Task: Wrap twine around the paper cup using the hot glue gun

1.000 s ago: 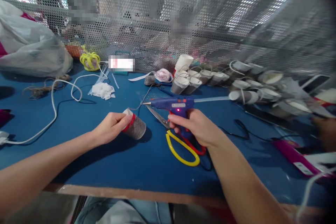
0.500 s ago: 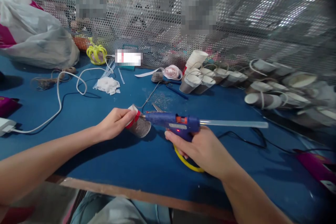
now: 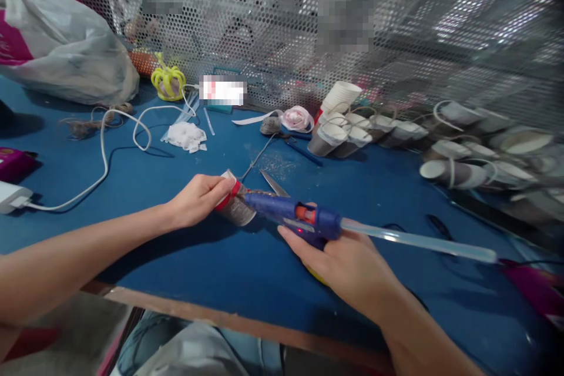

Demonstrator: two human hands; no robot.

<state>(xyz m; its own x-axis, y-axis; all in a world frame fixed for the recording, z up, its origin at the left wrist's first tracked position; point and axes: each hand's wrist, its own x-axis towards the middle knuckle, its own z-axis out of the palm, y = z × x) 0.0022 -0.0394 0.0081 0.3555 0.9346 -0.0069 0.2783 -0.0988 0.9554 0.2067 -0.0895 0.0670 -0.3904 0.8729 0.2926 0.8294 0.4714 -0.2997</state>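
My left hand (image 3: 201,198) is closed around a small paper cup (image 3: 240,210), which lies tilted on its side and is wrapped in grey cord with a red band. My right hand (image 3: 341,258) grips a blue hot glue gun (image 3: 286,211) with a small red light glowing on its side. A long clear glue stick (image 3: 423,239) sticks out of its rear. The nozzle touches or nearly touches the cup by the red band. Partly hidden beneath the gun lie scissors (image 3: 274,183) with a yellow handle. Grey cord runs from the cup to a ball of cord (image 3: 270,125).
Rows of wrapped cups with handles (image 3: 328,135) stand at the back right. A pink ribbon roll (image 3: 297,118), crumpled white scraps (image 3: 187,137) and a white cable (image 3: 104,147) lie on the blue table. A plastic bag (image 3: 74,53) sits back left, before a perforated metal screen (image 3: 273,23).
The glue gun has tilted, its rear and glue stick swinging down and toward me while the nozzle stays at the cup. My left hand still holds the cup. The view has shifted slightly.
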